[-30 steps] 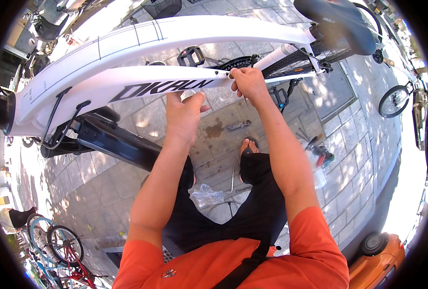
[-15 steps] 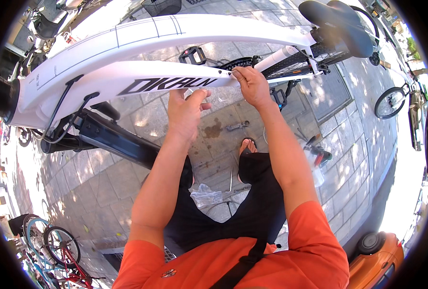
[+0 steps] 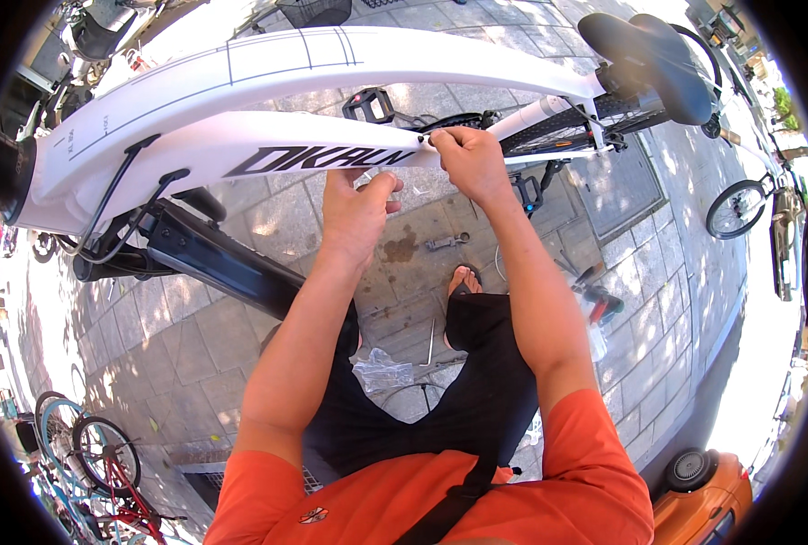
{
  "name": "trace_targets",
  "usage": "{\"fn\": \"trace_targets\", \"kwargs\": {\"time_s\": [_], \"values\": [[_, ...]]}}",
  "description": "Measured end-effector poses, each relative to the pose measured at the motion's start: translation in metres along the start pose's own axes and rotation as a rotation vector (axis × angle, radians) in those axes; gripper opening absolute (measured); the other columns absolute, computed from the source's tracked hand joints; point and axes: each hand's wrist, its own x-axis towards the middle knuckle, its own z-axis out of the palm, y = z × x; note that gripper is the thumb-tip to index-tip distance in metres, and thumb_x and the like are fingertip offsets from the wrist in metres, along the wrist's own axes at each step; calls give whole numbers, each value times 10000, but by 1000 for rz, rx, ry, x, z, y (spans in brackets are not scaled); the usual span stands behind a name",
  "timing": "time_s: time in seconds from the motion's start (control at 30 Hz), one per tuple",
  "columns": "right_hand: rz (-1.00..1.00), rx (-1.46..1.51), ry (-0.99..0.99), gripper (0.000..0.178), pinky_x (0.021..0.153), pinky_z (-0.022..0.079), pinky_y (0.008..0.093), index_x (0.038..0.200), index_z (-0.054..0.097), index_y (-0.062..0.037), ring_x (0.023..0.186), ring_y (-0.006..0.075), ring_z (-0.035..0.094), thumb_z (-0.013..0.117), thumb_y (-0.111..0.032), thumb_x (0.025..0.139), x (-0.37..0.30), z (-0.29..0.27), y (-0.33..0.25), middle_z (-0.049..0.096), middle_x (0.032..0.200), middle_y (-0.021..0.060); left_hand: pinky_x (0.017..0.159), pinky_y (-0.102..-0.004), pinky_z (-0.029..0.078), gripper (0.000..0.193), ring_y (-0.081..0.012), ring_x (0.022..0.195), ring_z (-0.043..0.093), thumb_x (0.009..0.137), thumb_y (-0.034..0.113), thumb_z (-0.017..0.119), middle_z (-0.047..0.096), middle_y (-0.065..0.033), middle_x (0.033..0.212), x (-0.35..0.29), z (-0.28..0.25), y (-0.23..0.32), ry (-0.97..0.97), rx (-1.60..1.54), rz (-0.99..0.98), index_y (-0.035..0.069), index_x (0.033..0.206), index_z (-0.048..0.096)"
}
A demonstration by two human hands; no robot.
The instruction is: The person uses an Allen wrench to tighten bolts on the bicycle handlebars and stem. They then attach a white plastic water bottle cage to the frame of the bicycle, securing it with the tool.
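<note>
A white bicycle frame (image 3: 240, 132) with dark lettering stretches across in front of me, its head tube at the left and black saddle (image 3: 654, 68) at the upper right. My right hand (image 3: 475, 165) is at the down tube's rear end, thumb and forefinger pinched against its upper side beside small dark spots. Whatever lies between these fingertips is too small to make out. Against the same tube's lower edge is my left hand (image 3: 360, 213), with fingers curled and some hidden behind the tube. What it holds, if anything, is hidden.
A pedal (image 3: 368, 106) sticks out beyond the tube, and a black fork (image 3: 222, 259) slants toward me. On the paving lie a metal tool (image 3: 446, 242), a hex key (image 3: 429, 343) and a plastic bag (image 3: 383, 371). Other bicycles (image 3: 104, 454) stand lower left; an orange car (image 3: 708, 495) lower right.
My right hand has shifted slightly left along the tube, its fingertips closer to the dark spots. The left hand stays under the tube. The view has moved a little.
</note>
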Motion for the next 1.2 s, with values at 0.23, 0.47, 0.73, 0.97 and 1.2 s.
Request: {"fn": "trace_targets", "kwargs": {"time_s": [0.23,0.47,0.73,0.97,1.2], "values": [[81,-22,-9,375,666,519,417,876,748,40,610,260,637,600,-297,946,-3,-2,-12,667,669,179,798,-373,584,496,-238,1021,697,945,90,664,600,-153,1293,-1,-1,1,0,17,7,6,1395,471],[347,209,-58,297,447,453,344,859,740,41,463,166,575,647,-235,920,-6,-4,-44,645,617,88,789,-365,581,499,-235,1016,699,941,81,653,600,-155,1301,-2,1,3,-3,22,6,-5,1397,469],[511,544,-140,259,418,483,363,930,710,73,491,223,632,599,-160,942,-5,-3,-47,684,696,134,786,-370,581,462,-248,973,716,935,89,649,618,-161,1262,-2,2,1,16,10,20,-40,1351,496],[586,712,-191,269,543,537,380,948,701,10,595,219,649,574,-217,1015,0,-3,-32,672,730,80,781,-364,580,488,-254,959,722,909,77,642,620,-166,1260,-1,2,0,15,-1,26,-52,1355,492],[660,1017,-238,290,592,543,397,1010,702,-13,629,216,639,537,-241,1077,5,0,-18,657,733,57,758,-350,577,501,-244,932,727,886,68,645,603,-175,1288,1,-2,-1,13,-11,7,-62,1348,499]]}}
